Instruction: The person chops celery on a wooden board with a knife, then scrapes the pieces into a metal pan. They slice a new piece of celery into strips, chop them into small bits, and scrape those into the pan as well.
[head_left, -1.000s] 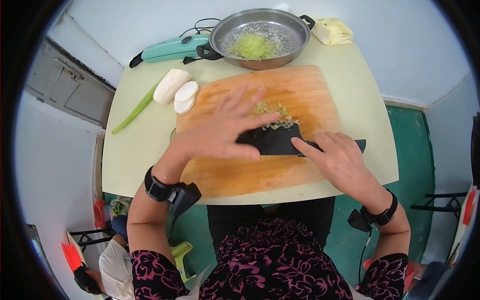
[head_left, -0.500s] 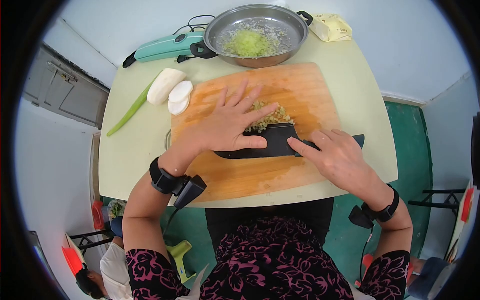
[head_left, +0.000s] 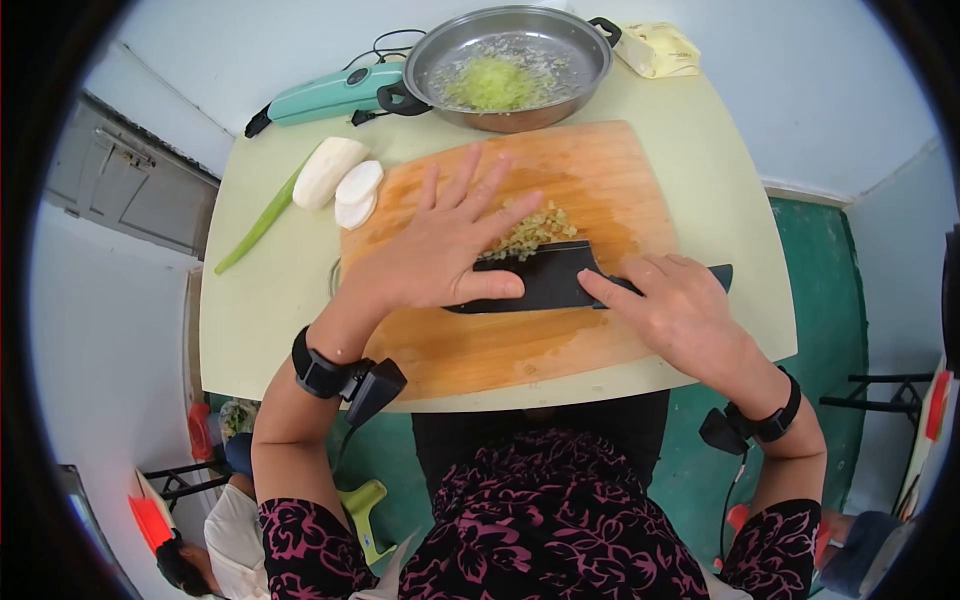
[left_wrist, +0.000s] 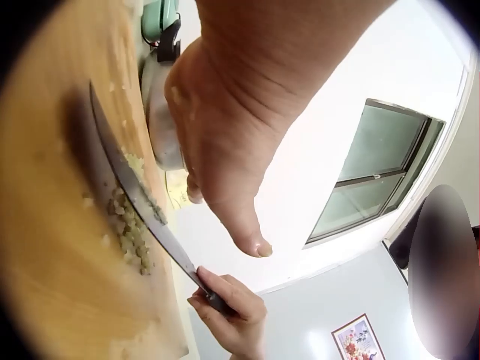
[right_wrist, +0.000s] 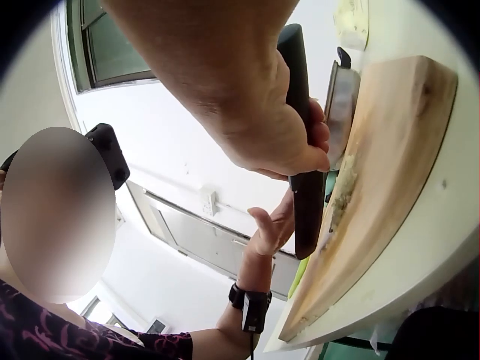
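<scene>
In the head view my right hand (head_left: 675, 305) grips the handle of a black kitchen knife (head_left: 555, 282), its thumb by the base of the blade. The blade lies across the middle of a wooden cutting board (head_left: 480, 350). Along its far edge is a small pile of finely diced pale green vegetable (head_left: 545, 228). My left hand (head_left: 440, 245), fingers straight and spread, is over the blade's tip end, covering part of it. The left wrist view has this hand (left_wrist: 225, 150) raised apart from the knife (left_wrist: 142, 195), holding nothing.
Behind the board stands a steel pan (head_left: 510, 118) with shredded green vegetable (head_left: 495, 82). A teal appliance (head_left: 335, 95), a peeled white radish piece (head_left: 330, 172), white slices (head_left: 358, 185) and a green stalk (head_left: 262, 225) lie left. At the back right sits a yellow packet (head_left: 658, 50).
My left hand has swung leftward off the diced pile, its spread fingers now pointing more toward the pan. The right hand keeps its hold on the knife, and more diced bits show beyond the blade.
</scene>
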